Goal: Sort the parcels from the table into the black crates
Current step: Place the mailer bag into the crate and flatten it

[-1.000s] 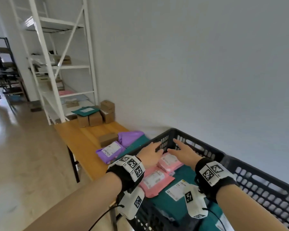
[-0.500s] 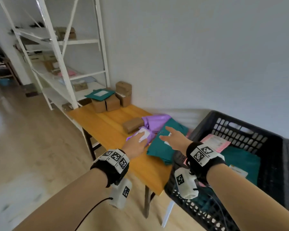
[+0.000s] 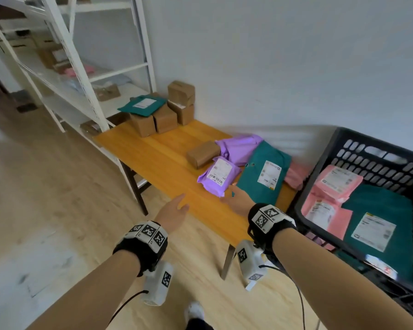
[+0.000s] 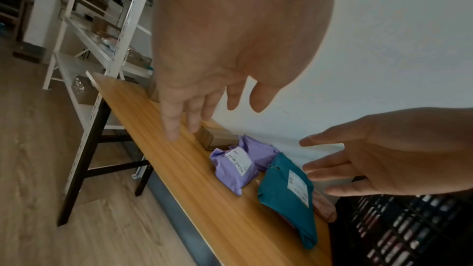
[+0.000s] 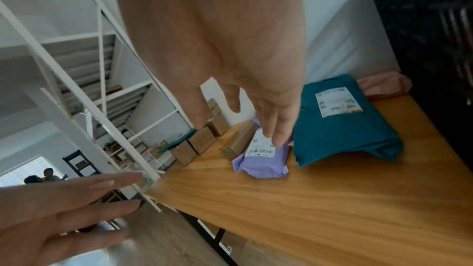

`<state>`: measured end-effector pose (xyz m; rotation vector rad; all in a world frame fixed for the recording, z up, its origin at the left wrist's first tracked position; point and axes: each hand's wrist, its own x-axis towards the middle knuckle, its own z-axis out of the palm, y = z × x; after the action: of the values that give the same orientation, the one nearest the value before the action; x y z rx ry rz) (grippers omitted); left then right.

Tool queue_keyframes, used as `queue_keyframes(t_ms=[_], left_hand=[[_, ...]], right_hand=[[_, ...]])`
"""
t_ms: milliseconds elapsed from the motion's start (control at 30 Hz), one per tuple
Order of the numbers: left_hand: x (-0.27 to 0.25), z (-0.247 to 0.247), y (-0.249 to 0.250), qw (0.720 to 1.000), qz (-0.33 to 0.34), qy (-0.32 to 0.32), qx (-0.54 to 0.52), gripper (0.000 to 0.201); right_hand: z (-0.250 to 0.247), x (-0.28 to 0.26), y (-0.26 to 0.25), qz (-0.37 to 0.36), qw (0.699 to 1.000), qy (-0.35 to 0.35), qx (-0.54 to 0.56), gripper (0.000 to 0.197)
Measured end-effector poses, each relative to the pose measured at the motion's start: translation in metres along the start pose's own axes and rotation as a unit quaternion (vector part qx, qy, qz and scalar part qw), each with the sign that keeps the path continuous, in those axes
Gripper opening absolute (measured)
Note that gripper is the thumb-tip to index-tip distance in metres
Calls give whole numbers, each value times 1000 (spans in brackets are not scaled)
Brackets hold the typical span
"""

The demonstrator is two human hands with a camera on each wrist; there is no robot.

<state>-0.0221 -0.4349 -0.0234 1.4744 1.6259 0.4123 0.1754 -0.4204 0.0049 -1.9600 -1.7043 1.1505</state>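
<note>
Both hands empty, fingers spread — left hand (image 3: pixel 174 214) & right hand (image 3: pixel 239 201) hover over desk (image 3: pixel 167 163) edge, near purple parcel (image 3: pixel 218 175); green parcel (image 3: pixel 264 175) beside it, black crate (image 3: pixel 367 158) right of desk.

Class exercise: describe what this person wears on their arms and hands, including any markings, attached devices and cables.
Both forearms are bare, with no sleeves or gloves. The left hand and right hand each have a black wrist strap topped with white blocks bearing black square-pattern markers. A white camera unit, also marked, hangs under each wrist, trailing a thin black cable.
</note>
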Motion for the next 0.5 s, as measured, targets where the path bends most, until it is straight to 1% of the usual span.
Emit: queue_keyframes(t_ms=[67, 233, 433, 500], left_hand=[[20, -5, -7, 1000, -7, -9, 9, 51], [83, -19, -10, 998, -17, -44, 43, 51], [158, -26, -1, 983, -16, -121, 134, 52], [181, -26, 2, 979, -15, -139, 152, 51]], right_hand=[[11, 24, 8, 24, 999, 5, 20, 45], [27, 94, 21, 85, 995, 21, 55, 47], [35, 159, 28, 163, 976, 45, 134, 53], [36, 176, 33, 187, 969, 57, 152, 49]])
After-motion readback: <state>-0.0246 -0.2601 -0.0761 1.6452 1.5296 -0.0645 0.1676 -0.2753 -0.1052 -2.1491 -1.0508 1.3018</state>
